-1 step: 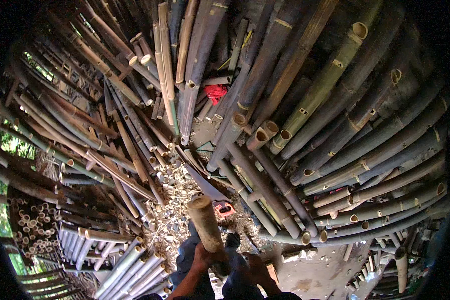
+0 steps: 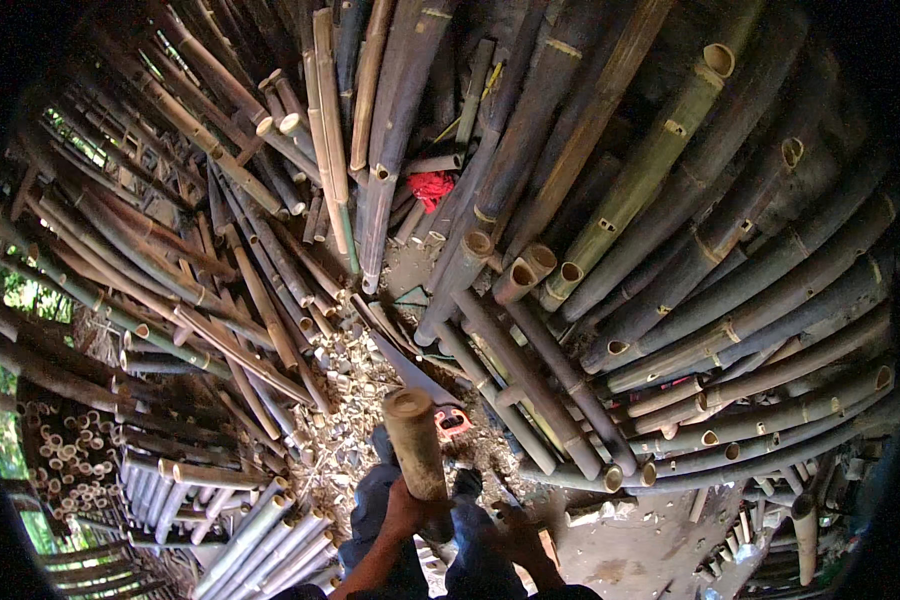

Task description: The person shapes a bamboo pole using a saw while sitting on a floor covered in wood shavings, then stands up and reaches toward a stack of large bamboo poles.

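Left grip (image 2: 407, 510) round bamboo pole (image 2: 415, 445), bamboo stacks (image 2: 670, 250) crowding, right hand (image 2: 520, 540) free

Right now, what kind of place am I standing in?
Probably an outdoor bamboo yard or workshop: stacked bamboo poles all around, cut offcuts littering the ground, and a handsaw lying beyond the pole piece your left hand holds.

Lower end of the bamboo pole (image 2: 414, 445) covered by the left hand (image 2: 407, 510). Saw (image 2: 422, 385) handle partly behind the pole. Right hand (image 2: 518, 537) in shadow, fingers too dark to tell apart. Both forearms cut off at the lower edge. Outer bamboo stacks lost in the dark rim.
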`<move>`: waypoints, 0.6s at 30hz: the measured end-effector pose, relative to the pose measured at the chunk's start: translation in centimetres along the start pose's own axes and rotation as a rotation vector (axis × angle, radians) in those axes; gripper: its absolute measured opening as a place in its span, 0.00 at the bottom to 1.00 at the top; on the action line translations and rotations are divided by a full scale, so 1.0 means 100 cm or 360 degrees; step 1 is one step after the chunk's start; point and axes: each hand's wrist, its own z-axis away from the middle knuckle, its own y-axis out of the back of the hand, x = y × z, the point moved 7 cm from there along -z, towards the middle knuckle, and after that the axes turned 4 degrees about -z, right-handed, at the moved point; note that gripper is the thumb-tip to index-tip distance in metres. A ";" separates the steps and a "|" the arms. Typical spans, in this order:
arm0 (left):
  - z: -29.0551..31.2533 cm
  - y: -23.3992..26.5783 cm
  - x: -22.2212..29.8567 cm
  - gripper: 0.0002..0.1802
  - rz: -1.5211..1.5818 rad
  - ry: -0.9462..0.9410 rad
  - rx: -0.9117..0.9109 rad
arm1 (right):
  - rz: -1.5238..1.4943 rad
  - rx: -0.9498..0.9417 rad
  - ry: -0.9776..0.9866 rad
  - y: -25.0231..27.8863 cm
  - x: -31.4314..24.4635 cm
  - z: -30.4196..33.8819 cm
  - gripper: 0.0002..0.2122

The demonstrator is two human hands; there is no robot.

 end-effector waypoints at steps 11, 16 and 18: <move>-0.138 0.120 0.017 0.36 0.0013 -0.0063 0.0217 | 0.0101 0.0272 -0.0633 -0.021 0.111 0.007 0.19; -0.203 0.176 -0.003 0.40 -0.0437 0.0089 0.0257 | -0.0072 0.0425 -0.0540 -0.061 0.051 -0.052 0.14; -0.233 0.203 -0.032 0.40 -0.0637 0.0168 0.0119 | 0.0371 0.0441 -0.0377 -0.011 -0.068 -0.201 0.24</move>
